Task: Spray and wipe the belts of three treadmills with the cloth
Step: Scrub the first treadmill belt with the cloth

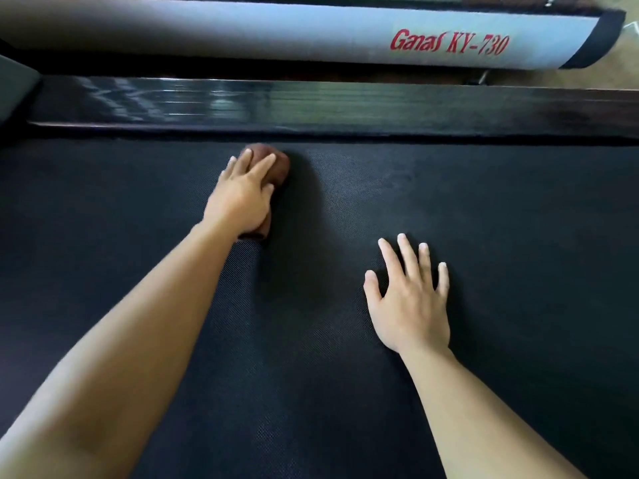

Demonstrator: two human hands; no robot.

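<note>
I see left grip (242,198) flat, fingers straight, pressing brown cloth (280,164) onto belt (518,219) near far side rail (345,102) | right grip (409,305) spread flat on belt, holding nothing

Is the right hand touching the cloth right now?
Apart. The head view shows the right hand spread flat on the belt, with bare belt between it and the cloth, which the left hand presses.
</note>
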